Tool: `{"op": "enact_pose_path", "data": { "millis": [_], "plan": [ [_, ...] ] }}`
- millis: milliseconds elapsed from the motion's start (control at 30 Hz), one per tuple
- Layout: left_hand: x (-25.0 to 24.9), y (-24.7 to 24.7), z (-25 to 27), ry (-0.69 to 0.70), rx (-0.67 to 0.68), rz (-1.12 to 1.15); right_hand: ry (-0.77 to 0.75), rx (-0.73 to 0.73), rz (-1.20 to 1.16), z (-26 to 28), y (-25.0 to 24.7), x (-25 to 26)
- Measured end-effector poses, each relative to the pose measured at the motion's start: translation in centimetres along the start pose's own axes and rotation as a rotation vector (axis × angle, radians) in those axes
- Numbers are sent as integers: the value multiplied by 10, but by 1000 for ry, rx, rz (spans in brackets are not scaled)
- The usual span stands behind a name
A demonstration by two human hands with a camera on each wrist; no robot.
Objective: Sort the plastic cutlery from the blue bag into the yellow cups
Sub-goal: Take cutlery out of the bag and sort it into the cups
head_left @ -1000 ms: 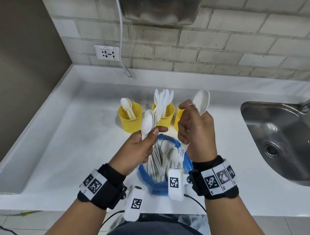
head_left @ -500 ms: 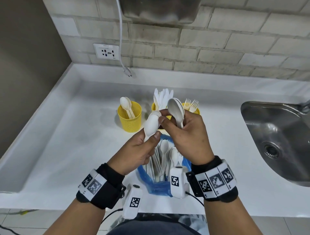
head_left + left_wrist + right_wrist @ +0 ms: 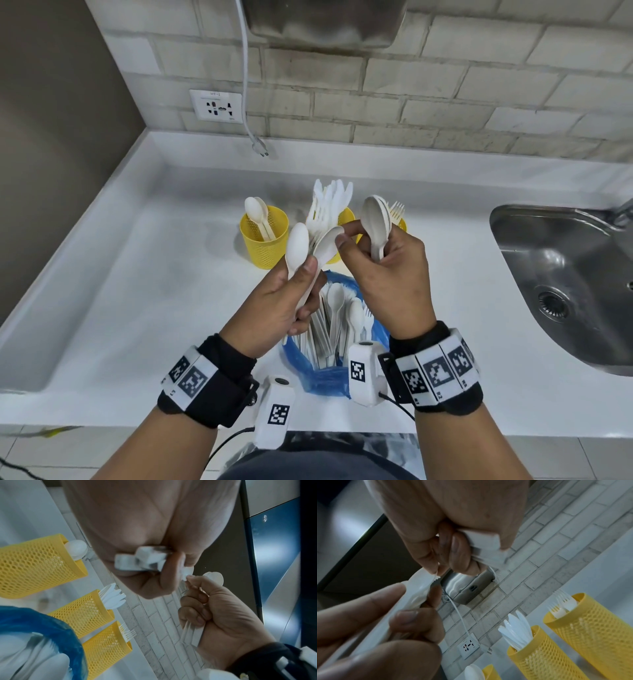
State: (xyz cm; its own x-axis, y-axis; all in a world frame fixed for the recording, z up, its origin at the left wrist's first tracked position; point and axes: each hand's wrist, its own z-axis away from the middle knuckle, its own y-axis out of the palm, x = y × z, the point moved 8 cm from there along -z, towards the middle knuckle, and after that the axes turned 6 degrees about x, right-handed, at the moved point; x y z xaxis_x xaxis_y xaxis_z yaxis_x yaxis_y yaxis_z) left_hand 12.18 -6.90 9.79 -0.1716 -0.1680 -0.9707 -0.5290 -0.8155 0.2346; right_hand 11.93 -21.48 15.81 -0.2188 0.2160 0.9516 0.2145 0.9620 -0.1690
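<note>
Above the blue bag [image 3: 322,377], my left hand [image 3: 305,274] grips a bundle of white plastic spoons [image 3: 297,246] by the handles. My right hand [image 3: 346,236] holds a stack of spoons [image 3: 376,219] upright in its curled fingers. Its forefinger and thumb pinch the bowl tip of one spoon [image 3: 327,245] in the left bundle. Behind stand three yellow mesh cups: the left cup [image 3: 263,240] with spoons, the middle cup [image 3: 346,217] with knives, the right cup [image 3: 401,224] with forks. More cutlery stands in the bag. The right wrist view shows the pinch [image 3: 435,574] close up.
A steel sink [image 3: 565,274] is sunk into the white counter [image 3: 137,291] at the right. A wall socket [image 3: 215,106] and a hanging white cable [image 3: 248,102] are on the brick wall behind the cups. A raised rim runs along the counter's left and back.
My right hand came leftward from the fork cup with its spoons to meet the left hand. It now pinches a spoon of the left bundle, which has fanned apart.
</note>
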Motion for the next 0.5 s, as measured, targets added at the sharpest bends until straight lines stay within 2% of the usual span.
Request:
{"op": "enact_pose_path", "data": {
  "millis": [133,300,400,500],
  "plan": [
    [-4,-2,4,12,-17,-5,63,-20,-100,3,-1,-8],
    [-5,0,7,8,-34,-5,101,141,-92,8,12,-11],
    [-6,1,7,16,-62,5,192,207,-249,13,19,-17],
    [-9,2,9,21,-98,-10,282,199,-405,18,26,-27]
  ]
}}
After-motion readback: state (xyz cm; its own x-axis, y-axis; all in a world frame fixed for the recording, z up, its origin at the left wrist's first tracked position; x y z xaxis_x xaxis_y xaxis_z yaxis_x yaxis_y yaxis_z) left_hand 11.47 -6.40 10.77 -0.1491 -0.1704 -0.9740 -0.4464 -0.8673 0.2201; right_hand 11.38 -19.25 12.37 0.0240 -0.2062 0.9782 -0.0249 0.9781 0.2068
